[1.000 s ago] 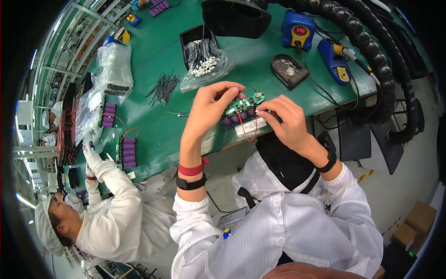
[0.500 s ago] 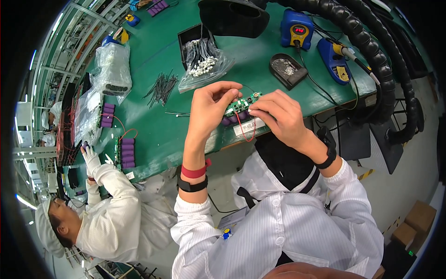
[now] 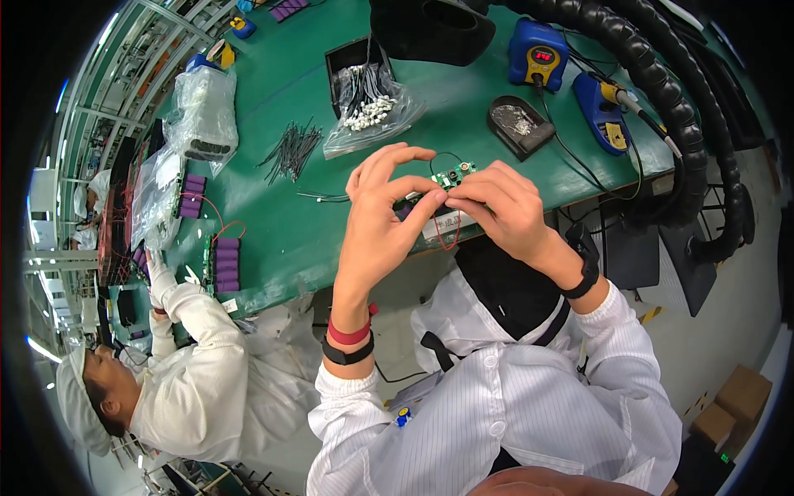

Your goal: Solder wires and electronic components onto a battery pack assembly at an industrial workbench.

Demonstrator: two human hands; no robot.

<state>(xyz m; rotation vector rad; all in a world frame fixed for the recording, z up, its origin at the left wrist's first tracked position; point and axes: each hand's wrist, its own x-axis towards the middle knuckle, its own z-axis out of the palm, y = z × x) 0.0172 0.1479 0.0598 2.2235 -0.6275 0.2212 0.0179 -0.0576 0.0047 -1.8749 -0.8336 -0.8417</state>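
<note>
A green circuit board [image 3: 453, 177] on a purple battery pack [image 3: 405, 212] lies at the table's near edge, partly covered by my hands. My left hand [image 3: 379, 217] reaches in from the left, thumb and index finger pinched together over the board. Touching those fingertips are the closed thumb and fingers of my right hand [image 3: 506, 208]. Whatever is pinched between them is too small to make out. A red wire [image 3: 449, 245] loops down from the board over a white label [image 3: 447, 223]. A thin black wire [image 3: 447, 155] arcs up behind my left fingers.
Loose black wires [image 3: 291, 152] lie left of a bag of white-ended wires [image 3: 370, 116]. A solder tray [image 3: 519, 126], soldering station [image 3: 538, 54] and iron holder [image 3: 601, 112] stand at right, beneath a black hose [image 3: 662, 74]. A co-worker [image 3: 186, 364] sits at left near other battery packs [image 3: 226, 264].
My left hand has brought its thumb and index finger down and right to meet my right fingertips, covering more of the board. The view has shifted slightly.
</note>
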